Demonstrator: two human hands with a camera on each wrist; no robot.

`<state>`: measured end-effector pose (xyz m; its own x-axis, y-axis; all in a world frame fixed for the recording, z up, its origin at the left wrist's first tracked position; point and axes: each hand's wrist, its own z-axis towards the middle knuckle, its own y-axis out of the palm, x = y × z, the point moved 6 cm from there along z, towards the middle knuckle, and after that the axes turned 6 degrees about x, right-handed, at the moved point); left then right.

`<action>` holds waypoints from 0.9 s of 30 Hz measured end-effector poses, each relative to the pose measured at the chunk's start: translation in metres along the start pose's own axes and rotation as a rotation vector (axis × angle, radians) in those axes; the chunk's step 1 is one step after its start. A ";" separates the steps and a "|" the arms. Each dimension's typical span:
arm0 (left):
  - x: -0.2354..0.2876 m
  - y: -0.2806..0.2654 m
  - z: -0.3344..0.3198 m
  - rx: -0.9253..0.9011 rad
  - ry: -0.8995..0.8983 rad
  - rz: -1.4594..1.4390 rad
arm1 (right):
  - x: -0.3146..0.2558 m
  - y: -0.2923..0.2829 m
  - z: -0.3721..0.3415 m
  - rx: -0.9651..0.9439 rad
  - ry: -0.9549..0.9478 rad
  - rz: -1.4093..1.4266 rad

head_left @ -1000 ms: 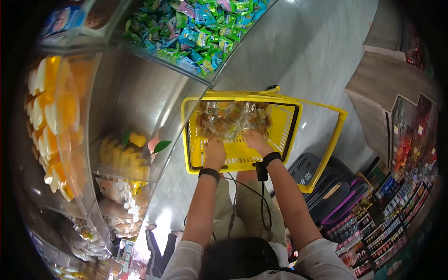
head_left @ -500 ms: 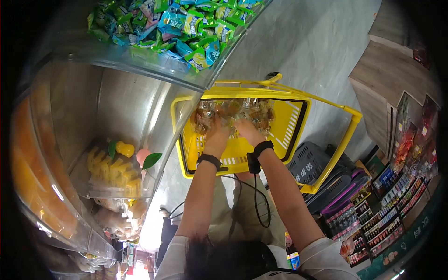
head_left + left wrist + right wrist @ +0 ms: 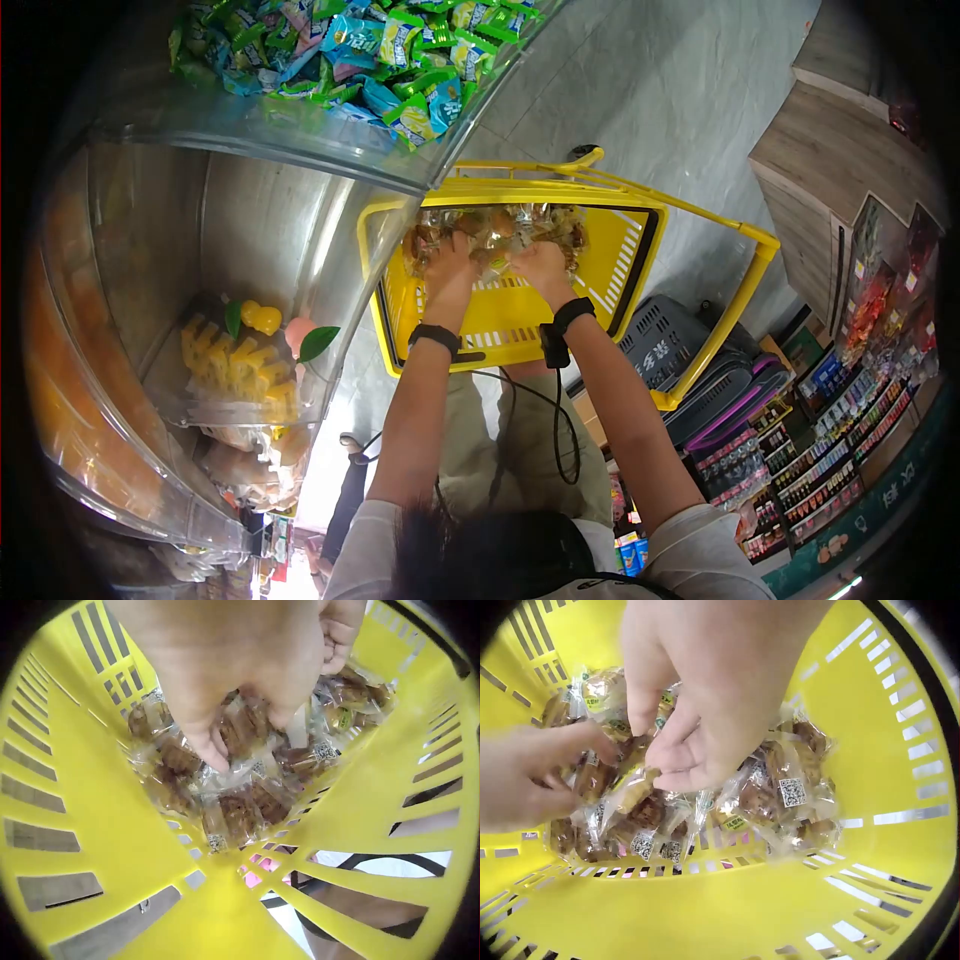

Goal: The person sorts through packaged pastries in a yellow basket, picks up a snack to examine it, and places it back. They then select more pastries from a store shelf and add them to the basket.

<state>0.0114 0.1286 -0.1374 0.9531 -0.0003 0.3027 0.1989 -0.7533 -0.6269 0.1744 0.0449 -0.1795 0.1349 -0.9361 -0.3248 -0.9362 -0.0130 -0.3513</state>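
Brown snacks in clear wrappers lie piled in a yellow basket [image 3: 607, 255]. In the head view my left hand [image 3: 450, 275] reaches into the pile's left part. The left wrist view shows its thumb and fingers around a wrapped brown snack [image 3: 244, 729]. Beside it, my right hand [image 3: 541, 268] is over the middle of the pile. Its fingers curl at a yellowish wrapped snack [image 3: 634, 789] in the right wrist view, and the hand hides part of that snack. Several packets [image 3: 793, 791] with printed square codes lie to the right of this hand.
Clear bins with green and blue wrapped sweets [image 3: 350, 40] and yellow items [image 3: 235, 365] stand at the left. The basket's handle [image 3: 725, 320] leans right, over stacked dark baskets [image 3: 672, 345]. Shelves [image 3: 825, 470] line the right side.
The hands have shifted over the packets, the left one moving slightly left and up in the head view. Packets between them have changed position. The bins and basket appear shifted left as the head view moved.
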 end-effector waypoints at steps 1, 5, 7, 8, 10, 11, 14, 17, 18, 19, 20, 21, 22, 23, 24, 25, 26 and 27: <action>-0.007 0.000 0.004 0.002 -0.085 -0.064 | 0.002 0.000 0.002 0.006 -0.015 0.014; -0.042 0.003 0.018 0.095 -0.245 -0.341 | 0.009 -0.005 -0.011 0.048 0.011 0.261; -0.047 0.002 0.021 0.071 -0.127 -0.335 | 0.015 -0.001 -0.012 -0.017 0.087 0.318; -0.048 0.001 0.021 0.097 -0.080 -0.342 | 0.017 0.000 -0.012 -0.077 0.099 0.328; -0.057 0.008 0.022 0.064 -0.037 -0.406 | 0.008 0.000 -0.021 -0.198 0.123 0.349; -0.060 0.014 0.022 0.045 -0.017 -0.438 | 0.002 -0.003 -0.026 -0.190 0.102 0.410; -0.069 0.044 0.021 -0.139 -0.254 -0.893 | -0.005 -0.008 -0.040 -0.199 0.066 0.585; -0.030 -0.004 0.007 -0.263 -0.297 -0.887 | -0.006 -0.012 -0.046 -0.265 0.101 0.687; -0.026 -0.003 0.004 -0.372 -0.316 -0.928 | -0.009 -0.014 -0.050 -0.274 0.128 0.679; -0.023 -0.002 0.003 -0.482 -0.334 -0.967 | -0.011 -0.016 -0.053 -0.284 0.154 0.671; -0.019 -0.002 0.000 -0.593 -0.351 -1.005 | -0.014 -0.015 -0.054 -0.332 0.169 0.646; -0.015 -0.004 -0.003 -0.593 -0.341 -1.020 | -0.016 -0.013 -0.053 -0.380 0.185 0.622; -0.008 -0.005 -0.007 -0.592 -0.332 -1.035 | -0.019 -0.010 -0.054 -0.428 0.201 0.597; -0.003 -0.006 -0.011 -0.591 -0.324 -1.050 | -0.021 -0.011 -0.055 -0.420 0.187 0.594; -0.005 -0.003 -0.011 -0.576 -0.304 -0.993 | -0.028 -0.011 -0.057 -0.413 0.173 0.591; -0.009 0.001 -0.009 -0.560 -0.283 -0.935 | -0.033 -0.010 -0.057 -0.405 0.157 0.588; -0.011 0.004 -0.007 -0.545 -0.260 -0.878 | -0.034 -0.007 -0.055 -0.390 0.119 0.553; -0.019 0.016 -0.003 -0.543 -0.233 -0.886 | -0.033 -0.004 -0.051 -0.374 0.082 0.517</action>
<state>-0.0046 0.1148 -0.1509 0.5499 0.7743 0.3131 0.7693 -0.6155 0.1711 0.1578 0.0577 -0.1229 -0.3755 -0.8780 -0.2967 -0.9256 0.3392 0.1677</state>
